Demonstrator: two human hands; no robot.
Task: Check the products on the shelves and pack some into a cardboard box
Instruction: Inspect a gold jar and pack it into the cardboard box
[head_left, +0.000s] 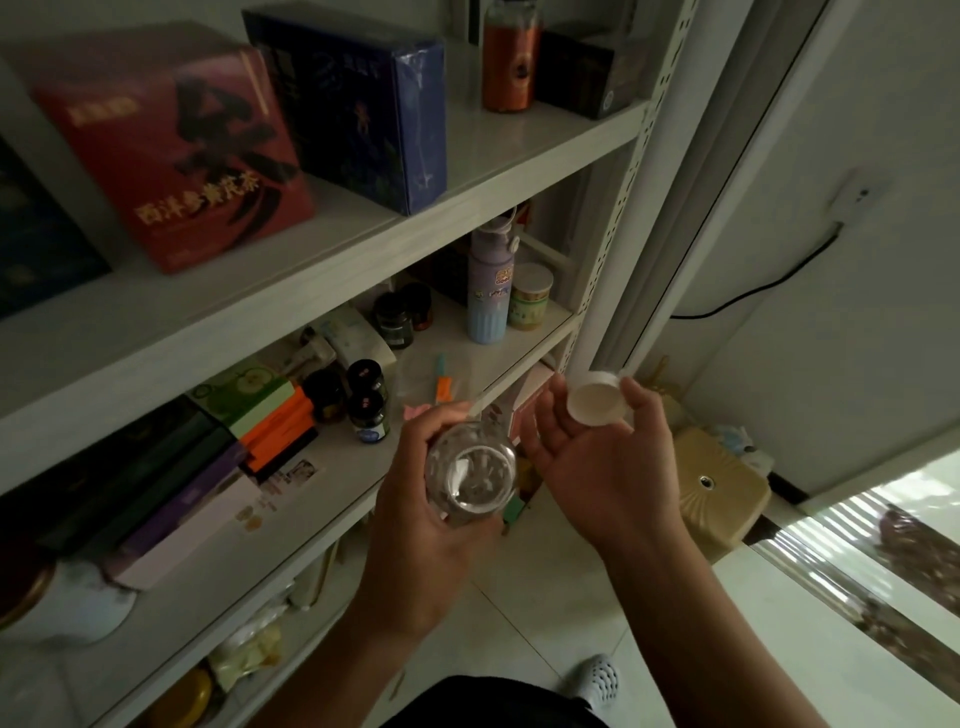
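I'm gripping a clear jar (470, 475) in my left hand (421, 525) and pinching a white lid (595, 402) in my right hand (602, 467); at ten o'clock a red box (171, 150) is showing 西洋参黄芪茶.

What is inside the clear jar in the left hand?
Through the open mouth of the clear round jar, nothing shows inside but glare on its base. The left hand wraps its sides, hiding them. The right hand holds the white round lid.
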